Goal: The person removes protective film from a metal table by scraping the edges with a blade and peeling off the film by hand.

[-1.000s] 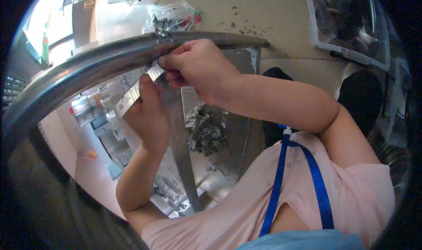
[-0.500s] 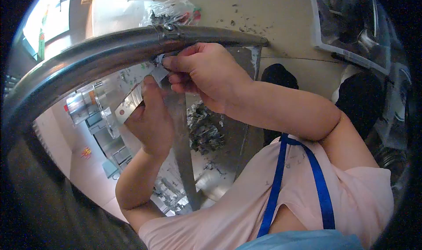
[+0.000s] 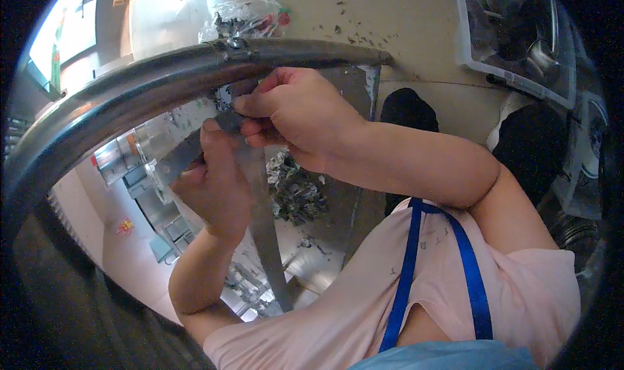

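A thin flat metal strip (image 3: 184,154) slants up to the right below a thick metal tube (image 3: 149,80). My left hand (image 3: 220,185) grips the strip's lower part, thumb on top and fingers curled behind. Just under the tube, my right hand (image 3: 302,110) pinches the strip's upper end between thumb and fingers; the fingertips partly hide that end. The strip looks dull grey. A metal band with a bolt (image 3: 234,43) goes around the tube above my right hand. Below my hands lies a heap of grey scraps (image 3: 299,191).
A clear plastic bag (image 3: 250,15) with dark scraps lies beyond the tube. Small dark bits dot the floor (image 3: 403,19). At the upper right is a clear plastic bin (image 3: 465,38) holding dark items. A flat metal bar (image 3: 266,240) runs down below my hands.
The strip has tilted and changed from bright and shiny to dull grey. Both hands keep their grip on it. The view has shifted slightly.
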The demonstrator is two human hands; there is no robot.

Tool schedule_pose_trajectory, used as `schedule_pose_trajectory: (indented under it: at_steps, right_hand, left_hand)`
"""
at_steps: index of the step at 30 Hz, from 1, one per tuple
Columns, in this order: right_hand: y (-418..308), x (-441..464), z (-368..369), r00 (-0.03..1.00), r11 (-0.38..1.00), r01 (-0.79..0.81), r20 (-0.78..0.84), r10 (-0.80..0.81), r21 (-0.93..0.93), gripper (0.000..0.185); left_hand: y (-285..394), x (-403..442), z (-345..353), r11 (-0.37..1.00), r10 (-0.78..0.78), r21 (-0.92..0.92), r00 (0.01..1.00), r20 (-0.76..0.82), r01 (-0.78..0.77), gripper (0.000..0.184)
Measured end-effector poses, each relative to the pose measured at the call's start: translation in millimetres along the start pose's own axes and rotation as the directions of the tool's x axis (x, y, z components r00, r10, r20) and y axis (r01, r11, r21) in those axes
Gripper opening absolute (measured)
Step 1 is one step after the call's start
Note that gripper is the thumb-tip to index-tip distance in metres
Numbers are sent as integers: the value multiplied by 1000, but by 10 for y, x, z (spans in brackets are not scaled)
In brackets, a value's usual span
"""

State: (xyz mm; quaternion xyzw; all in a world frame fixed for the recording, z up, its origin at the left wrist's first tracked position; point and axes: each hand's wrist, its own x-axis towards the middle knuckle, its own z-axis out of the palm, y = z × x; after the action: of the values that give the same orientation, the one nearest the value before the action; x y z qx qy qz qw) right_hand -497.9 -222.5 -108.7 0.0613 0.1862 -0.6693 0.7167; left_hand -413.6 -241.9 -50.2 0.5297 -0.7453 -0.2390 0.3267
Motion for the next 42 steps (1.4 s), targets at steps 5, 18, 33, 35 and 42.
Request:
schedule_pose_trajectory:
  at_steps: [5, 18, 33, 35, 42]
  right_hand:
    - [75, 43, -12, 992, 989, 101, -58, -108, -109, 14]
    - [41, 104, -27, 976, 965, 193, -68, -208, -178, 14]
    - [80, -10, -49, 990, 986, 137, 20, -136, -97, 16]
    - [16, 22, -17, 989, 984, 147, 1, -148, -96, 16]
    - [-34, 60, 16, 983, 980, 184, 18, -183, -73, 15]
  left_hand:
    - [22, 8, -38, 996, 82, 25, 992, 98, -85, 21]
    - [61, 23, -28, 964, 16, 266, 998, 56, -30, 25]
    - [49, 52, -106, 915, -15, 404, 997, 69, -14, 28]
    - [40, 63, -75, 947, 25, 321, 999, 31, -34, 28]
    - [53, 60, -78, 897, 44, 439, 998, 53, -63, 27]
